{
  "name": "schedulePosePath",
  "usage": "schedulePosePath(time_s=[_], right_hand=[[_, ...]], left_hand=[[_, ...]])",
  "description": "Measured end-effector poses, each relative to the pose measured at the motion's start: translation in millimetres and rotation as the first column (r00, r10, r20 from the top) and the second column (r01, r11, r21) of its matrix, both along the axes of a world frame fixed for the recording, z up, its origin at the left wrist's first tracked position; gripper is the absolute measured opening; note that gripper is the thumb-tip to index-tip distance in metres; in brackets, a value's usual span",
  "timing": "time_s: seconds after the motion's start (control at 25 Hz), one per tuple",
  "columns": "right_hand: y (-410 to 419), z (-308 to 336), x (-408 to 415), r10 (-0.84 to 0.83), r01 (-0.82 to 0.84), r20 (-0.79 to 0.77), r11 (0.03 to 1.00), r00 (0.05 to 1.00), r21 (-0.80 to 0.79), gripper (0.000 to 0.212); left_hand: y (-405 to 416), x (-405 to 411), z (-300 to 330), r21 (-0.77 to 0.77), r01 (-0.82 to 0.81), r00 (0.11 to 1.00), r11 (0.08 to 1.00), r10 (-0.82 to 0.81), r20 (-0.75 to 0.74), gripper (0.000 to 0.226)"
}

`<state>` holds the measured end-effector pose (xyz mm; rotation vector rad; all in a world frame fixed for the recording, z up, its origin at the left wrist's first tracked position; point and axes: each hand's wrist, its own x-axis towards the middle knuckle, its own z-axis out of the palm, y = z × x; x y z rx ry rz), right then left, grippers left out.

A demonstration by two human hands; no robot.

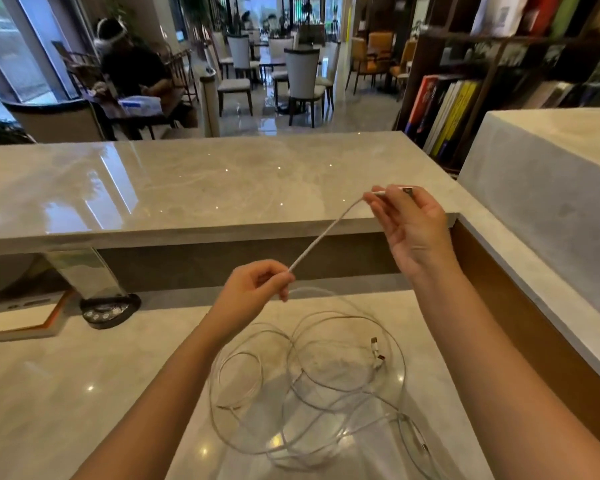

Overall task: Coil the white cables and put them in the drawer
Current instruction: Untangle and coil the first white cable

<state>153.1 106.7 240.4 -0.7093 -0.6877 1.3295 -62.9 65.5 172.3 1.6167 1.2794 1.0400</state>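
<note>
Polished pale marble surface (84,393) is filling the lower half of the head view, with a raised glossy marble ledge (187,188) crossing mid-frame and a café of chairs behind.

The left hand (253,285) is pinching a thin white braided cable (321,237) at centre frame; the right hand (413,230), upper right, is pinching the same cable just behind its plug, so a short length is stretching between both grips.

The tangled loops of white cables (309,386) are lying at lower centre. They look light, limp and springy, likely to snag; holding near the plug seems wisest.

Open room is lying to the lower left; the ledge edge is crowding the right hand. No drawer is showing.
</note>
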Motion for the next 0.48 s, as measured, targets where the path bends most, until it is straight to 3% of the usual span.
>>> schedulePosePath(time_s=[0.12,0.2,0.28,0.36,0.44,0.48], right_hand=[[1,-11,11,-0.210,0.209,0.115,0.978,0.971,0.020,0.007],[-3,-26,10,-0.336,0.328,0.355,0.941,0.872,0.085,0.008],[-13,-48,2,-0.366,0.340,0.656,0.924,0.660,0.173,0.010],[-27,-68,-12,-0.307,0.201,0.866,0.949,0.394,0.244,0.008],[-39,-80,-28,-0.219,0.020,0.956,0.975,0.195,0.219,0.007],[-45,-81,-34,-0.169,-0.029,0.974,0.984,0.148,0.175,0.006]], left_hand=[[-1,-25,-11,-0.082,-0.033,0.999,0.996,0.029,-0.042,0.019],[-1,-28,-11,-0.128,-0.135,0.971,0.983,0.157,0.183,0.022],[-1,-23,-1,-0.190,-0.169,0.827,0.967,0.244,0.507,0.023],[1,-15,10,-0.188,-0.180,0.695,0.966,0.260,0.670,0.020],[1,-6,15,-0.148,-0.221,0.719,0.964,0.264,0.643,0.018],[0,-1,16,-0.120,-0.241,0.768,0.963,0.265,0.583,0.018]])
